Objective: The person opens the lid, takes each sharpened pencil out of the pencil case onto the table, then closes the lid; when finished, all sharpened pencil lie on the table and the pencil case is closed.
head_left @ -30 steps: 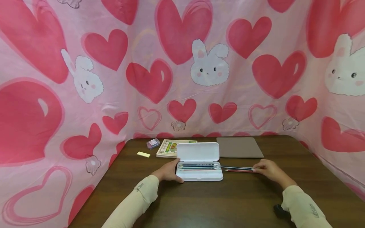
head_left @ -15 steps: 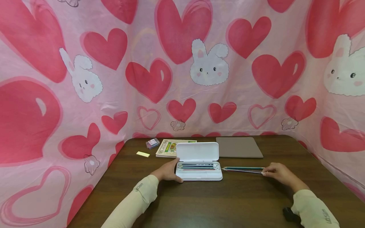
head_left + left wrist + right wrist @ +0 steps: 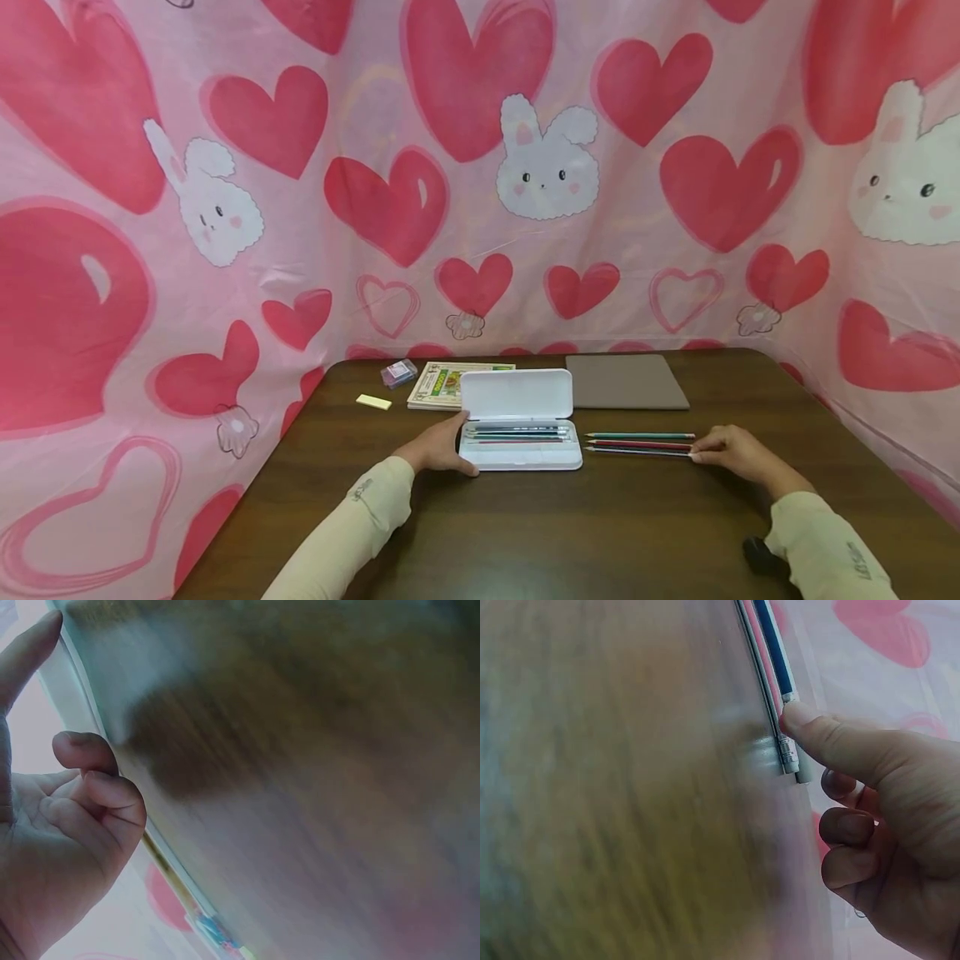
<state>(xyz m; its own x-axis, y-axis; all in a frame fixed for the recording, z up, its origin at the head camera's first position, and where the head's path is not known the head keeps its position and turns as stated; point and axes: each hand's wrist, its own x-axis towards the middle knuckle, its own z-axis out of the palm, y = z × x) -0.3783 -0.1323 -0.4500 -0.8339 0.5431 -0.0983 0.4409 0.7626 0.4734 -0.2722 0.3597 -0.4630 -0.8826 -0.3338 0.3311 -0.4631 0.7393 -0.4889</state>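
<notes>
The right hand [image 3: 727,450] has moved farther from the white case [image 3: 517,461] than it was a second ago, and the three pencils [image 3: 641,444] that were bunched up now lie side by side. The green one is at the back, the red one is in the middle, and a dark one is in front. They sit on the brown bench [image 3: 525,525], just right of the case, with their tips toward it. The right fingers pinch at the pencils' blunt ends — I can't tell if they hold all three.

The left hand [image 3: 433,450] grips the left side of the case, with the thumb at the front corner. The case's lid [image 3: 516,394] stands up at the back, and more pencils [image 3: 517,432] lie inside.

Behind the case there is a picture book [image 3: 433,385] — and a flat grey thing [image 3: 626,382] lies to the right. A little box [image 3: 398,373] and a yellow strip [image 3: 373,402] are on the left.
</notes>
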